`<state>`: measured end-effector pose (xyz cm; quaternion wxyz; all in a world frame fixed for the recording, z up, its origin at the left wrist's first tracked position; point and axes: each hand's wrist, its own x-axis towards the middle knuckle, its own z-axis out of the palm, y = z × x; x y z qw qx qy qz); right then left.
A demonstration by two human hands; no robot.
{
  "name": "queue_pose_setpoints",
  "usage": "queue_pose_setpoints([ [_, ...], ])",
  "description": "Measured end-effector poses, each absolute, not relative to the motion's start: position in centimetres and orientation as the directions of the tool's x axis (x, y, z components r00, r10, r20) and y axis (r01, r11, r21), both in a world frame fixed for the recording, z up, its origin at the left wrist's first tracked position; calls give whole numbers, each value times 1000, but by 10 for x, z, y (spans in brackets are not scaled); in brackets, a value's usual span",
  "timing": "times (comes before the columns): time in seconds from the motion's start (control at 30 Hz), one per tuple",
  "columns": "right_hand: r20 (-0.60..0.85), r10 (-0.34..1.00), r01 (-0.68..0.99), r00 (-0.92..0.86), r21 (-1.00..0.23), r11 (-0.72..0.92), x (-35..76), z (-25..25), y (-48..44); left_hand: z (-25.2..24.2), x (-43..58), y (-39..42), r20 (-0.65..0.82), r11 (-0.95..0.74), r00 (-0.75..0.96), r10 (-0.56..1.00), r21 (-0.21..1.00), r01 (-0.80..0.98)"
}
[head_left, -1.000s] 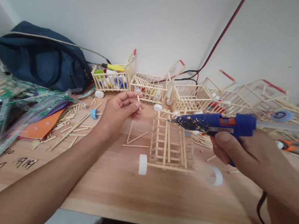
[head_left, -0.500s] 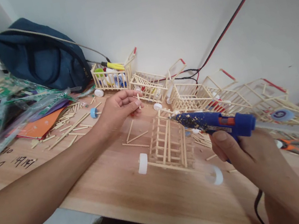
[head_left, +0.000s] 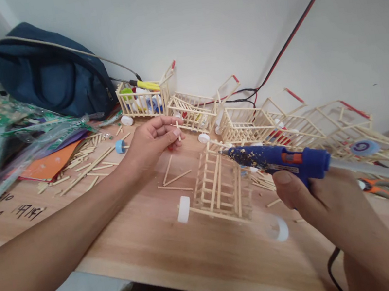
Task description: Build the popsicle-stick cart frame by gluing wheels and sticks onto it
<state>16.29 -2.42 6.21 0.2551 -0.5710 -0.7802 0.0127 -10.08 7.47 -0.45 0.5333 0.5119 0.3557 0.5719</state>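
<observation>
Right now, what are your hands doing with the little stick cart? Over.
Left hand pinches a short stick. Right hand holds the glue gun, nozzle near the stick cart's top edge. Loose sticks lie on the table beside the cart.

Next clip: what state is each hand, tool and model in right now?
left hand, pinches short stick
right hand, grips glue gun
glue gun, nozzle at near cart's frame
near cart, on the table, two wheels attached
blue bag, lying slumped
</observation>
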Motion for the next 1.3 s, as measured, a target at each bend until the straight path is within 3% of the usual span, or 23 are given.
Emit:
queue_pose_setpoints([
  [0.13, 453, 846, 923, -282, -111, 368, 163, 61, -25, -3, -100, 74, 203, -174, 91, 975, 950, -259],
  [0.37, 473, 841, 949, -263, -32, 314, 166, 63, -26, -4, -99, 74, 202, -170, 92, 975, 946, -275],
  [0.77, 429, 870, 953, -242, -62, 296, 161, 73, -25, 53, -80, 77, 217, -191, 126, 968, 962, -193],
  [1.3, 389, 899, 968, -200, -65, 244, 160, 72, -26, 23, -64, 82, 220, -173, 248, 943, 965, -199],
])
